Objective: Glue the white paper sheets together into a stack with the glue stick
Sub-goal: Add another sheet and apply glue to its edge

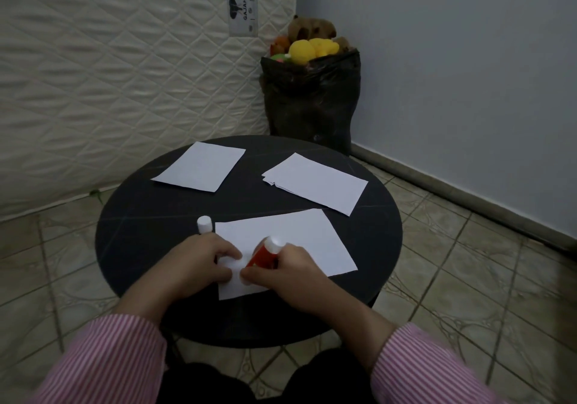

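A white paper sheet (290,238) lies at the near side of the round black table (143,216). My right hand (281,274) grips a red glue stick (263,255) tilted over the sheet's near left corner, its tip hidden by my fingers. My left hand (199,258) presses on that same corner with curled fingers. The glue stick's white cap (204,225) stands upright just left of the sheet. A single white sheet (199,166) lies at the far left of the table. A small stack of white sheets (315,182) lies at the far right.
A quilted mattress (109,75) leans against the wall behind the table. A black bag (312,100) filled with soft toys stands in the corner. The floor (468,278) around the table is tiled.
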